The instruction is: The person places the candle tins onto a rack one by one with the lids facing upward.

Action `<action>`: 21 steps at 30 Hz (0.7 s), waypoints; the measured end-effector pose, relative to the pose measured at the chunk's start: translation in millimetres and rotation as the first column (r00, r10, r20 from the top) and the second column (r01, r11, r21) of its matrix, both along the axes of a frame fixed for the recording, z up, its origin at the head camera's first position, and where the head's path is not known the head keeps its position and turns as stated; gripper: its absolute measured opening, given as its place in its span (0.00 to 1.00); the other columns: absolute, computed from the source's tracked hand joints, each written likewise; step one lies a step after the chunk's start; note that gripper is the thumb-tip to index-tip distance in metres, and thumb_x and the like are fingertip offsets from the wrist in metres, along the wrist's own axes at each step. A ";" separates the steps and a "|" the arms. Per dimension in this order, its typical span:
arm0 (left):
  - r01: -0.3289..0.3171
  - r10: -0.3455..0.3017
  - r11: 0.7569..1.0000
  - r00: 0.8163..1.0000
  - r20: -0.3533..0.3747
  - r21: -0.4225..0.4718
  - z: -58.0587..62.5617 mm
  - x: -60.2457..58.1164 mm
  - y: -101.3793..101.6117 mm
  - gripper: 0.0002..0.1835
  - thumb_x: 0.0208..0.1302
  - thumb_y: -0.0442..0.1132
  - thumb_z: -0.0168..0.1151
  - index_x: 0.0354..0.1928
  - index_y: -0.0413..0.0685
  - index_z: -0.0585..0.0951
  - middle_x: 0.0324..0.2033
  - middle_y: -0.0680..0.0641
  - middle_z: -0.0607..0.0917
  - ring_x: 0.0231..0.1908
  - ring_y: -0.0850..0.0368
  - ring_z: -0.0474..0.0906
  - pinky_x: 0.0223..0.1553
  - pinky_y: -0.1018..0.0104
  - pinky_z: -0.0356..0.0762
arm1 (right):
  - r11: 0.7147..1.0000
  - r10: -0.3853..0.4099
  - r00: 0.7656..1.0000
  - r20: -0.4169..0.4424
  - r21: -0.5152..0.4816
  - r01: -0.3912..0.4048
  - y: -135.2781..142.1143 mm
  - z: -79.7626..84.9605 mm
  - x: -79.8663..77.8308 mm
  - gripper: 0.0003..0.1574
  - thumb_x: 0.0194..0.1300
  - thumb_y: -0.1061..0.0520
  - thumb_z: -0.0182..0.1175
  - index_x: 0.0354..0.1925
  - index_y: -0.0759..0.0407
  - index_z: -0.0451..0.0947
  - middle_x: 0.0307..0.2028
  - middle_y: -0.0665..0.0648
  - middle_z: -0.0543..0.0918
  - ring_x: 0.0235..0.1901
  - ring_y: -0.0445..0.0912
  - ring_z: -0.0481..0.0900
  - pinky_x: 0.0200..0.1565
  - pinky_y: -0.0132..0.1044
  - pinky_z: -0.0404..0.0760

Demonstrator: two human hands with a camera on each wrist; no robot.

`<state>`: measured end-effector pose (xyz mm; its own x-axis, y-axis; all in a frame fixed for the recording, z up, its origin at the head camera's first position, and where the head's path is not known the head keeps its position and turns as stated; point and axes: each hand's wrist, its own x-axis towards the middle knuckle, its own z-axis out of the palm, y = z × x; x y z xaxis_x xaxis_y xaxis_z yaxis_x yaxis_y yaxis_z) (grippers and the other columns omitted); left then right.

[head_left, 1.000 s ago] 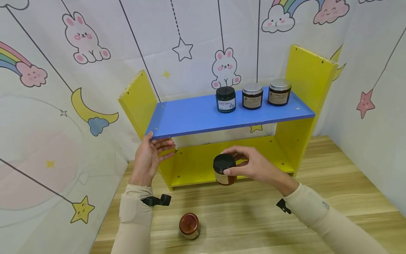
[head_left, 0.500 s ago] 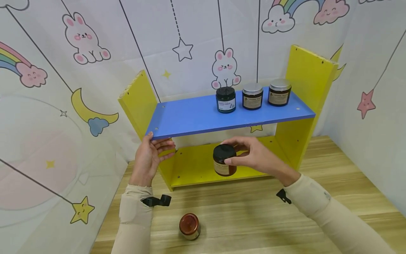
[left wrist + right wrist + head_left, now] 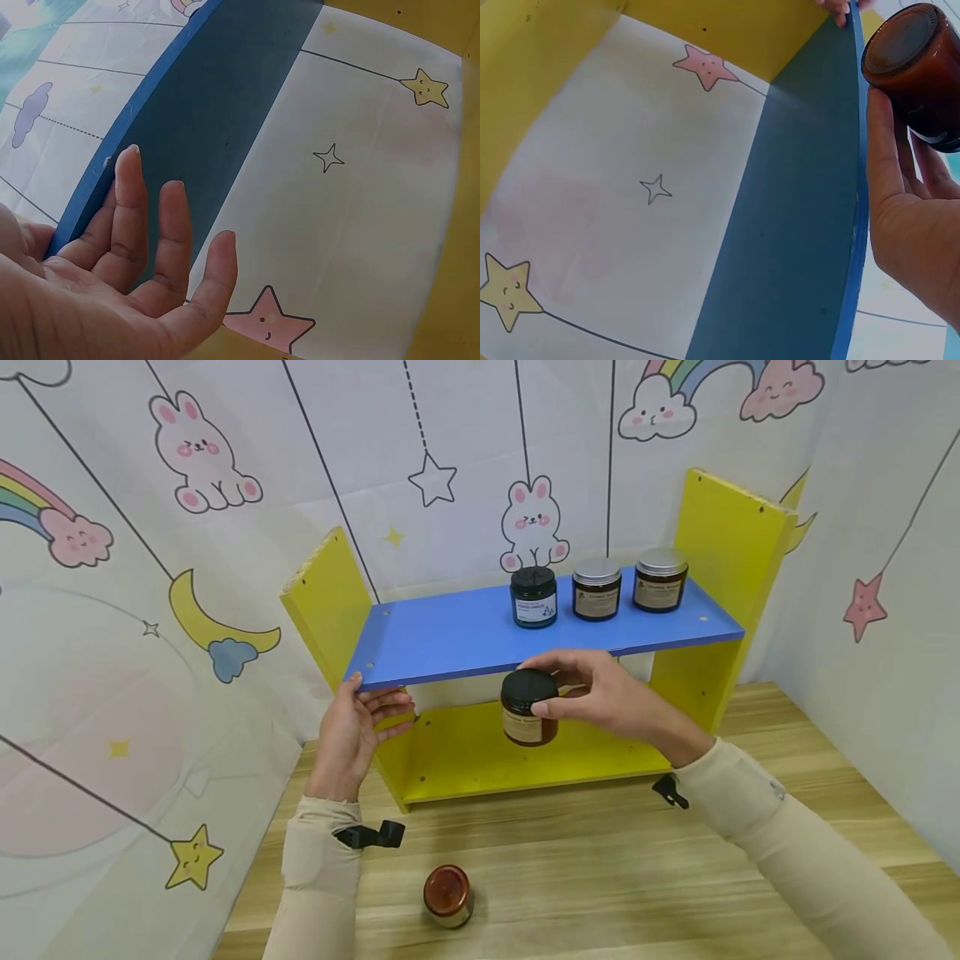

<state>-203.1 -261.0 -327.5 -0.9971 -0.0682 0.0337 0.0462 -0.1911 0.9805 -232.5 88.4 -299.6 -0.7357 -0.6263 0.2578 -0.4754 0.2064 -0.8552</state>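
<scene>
My right hand (image 3: 600,693) grips an amber glass jar (image 3: 522,731) with a black lid and tan label, holding it upright in front of the shelf unit's opening. Its lid is close to the front edge of the blue shelf board (image 3: 450,639). In the right wrist view the jar's glass base (image 3: 904,41) shows above the fingers. My left hand (image 3: 348,739) pinches the board's front left corner, thumb on top and fingers underneath. On the board stand a dark green candle jar (image 3: 534,607) and two brown jars with silver lids, one middle (image 3: 597,597) and one right (image 3: 660,589).
Yellow side panels rise at left (image 3: 330,602) and right (image 3: 738,543), with a yellow bottom board (image 3: 465,760) below. Another reddish-brown jar (image 3: 448,893) is on the wooden table (image 3: 585,877), near the front. Printed cloth (image 3: 300,460) hangs behind and beside the unit.
My right hand has raised the amber jar from near the bottom board's front edge to just below the blue board's front edge. The left hand keeps its place.
</scene>
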 end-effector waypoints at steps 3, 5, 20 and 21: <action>0.002 -0.002 1.000 1.000 0.001 0.006 -0.3 -0.2 -0.2 0.29 0.83 0.56 0.29 0.53 0.41 0.76 0.34 0.52 0.89 0.42 0.53 0.84 0.56 0.47 0.76 | 1.000 -0.005 1.000 -0.009 0.007 0.005 -0.1 7.1 -2.6 0.30 0.65 0.50 0.70 0.64 0.48 0.77 0.55 0.53 0.83 0.52 0.51 0.83 0.53 0.50 0.81; 0.003 -0.003 1.000 1.000 0.001 0.008 -0.4 -0.3 -0.4 0.30 0.83 0.56 0.30 0.52 0.41 0.77 0.34 0.52 0.89 0.42 0.53 0.84 0.56 0.47 0.76 | 1.000 -0.006 1.000 -0.017 0.005 0.006 -0.6 12.2 -4.4 0.31 0.65 0.50 0.71 0.64 0.48 0.77 0.55 0.53 0.83 0.52 0.51 0.83 0.52 0.50 0.81; 0.003 -0.003 1.000 1.000 0.002 -0.003 -0.4 -0.7 -0.9 0.30 0.83 0.56 0.29 0.55 0.41 0.75 0.34 0.53 0.89 0.42 0.54 0.85 0.58 0.45 0.74 | 0.997 -0.079 0.990 -0.117 -0.025 0.077 -6.6 38.3 -20.5 0.31 0.65 0.50 0.71 0.64 0.48 0.77 0.53 0.54 0.82 0.53 0.50 0.80 0.55 0.51 0.78; 0.002 -0.002 1.000 1.000 0.004 -0.005 -0.6 -0.8 -0.9 0.30 0.83 0.56 0.29 0.55 0.41 0.75 0.34 0.53 0.89 0.42 0.54 0.85 0.57 0.46 0.75 | 0.996 -0.083 0.989 -0.119 -0.028 0.081 -7.0 39.4 -21.6 0.31 0.65 0.50 0.71 0.64 0.48 0.77 0.53 0.54 0.83 0.52 0.50 0.80 0.55 0.51 0.78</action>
